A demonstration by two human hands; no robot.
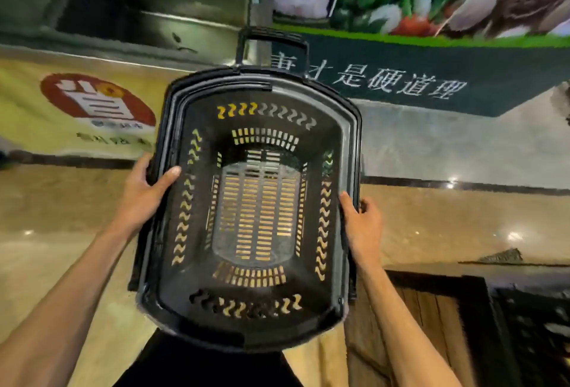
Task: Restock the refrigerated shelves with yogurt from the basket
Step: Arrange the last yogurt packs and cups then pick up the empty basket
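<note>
A black plastic shopping basket (172, 263) with slotted walls and floor fills the middle of the head view, held above the floor with its open top toward me. Nothing lies inside it; no yogurt is in view. My left hand (145, 192) grips the basket's left rim, thumb over the inner edge. My right hand (361, 220) grips the right rim, thumb inside and fingers curled round the outside. The basket's pull handle (271, 38) sticks out at the far end.
Below is a glossy tan floor (462, 226). A display base with a yellow banner (46, 103) and a dark green banner with white characters (401, 78) runs across the back. A dark wooden stand (438, 309) is at lower right.
</note>
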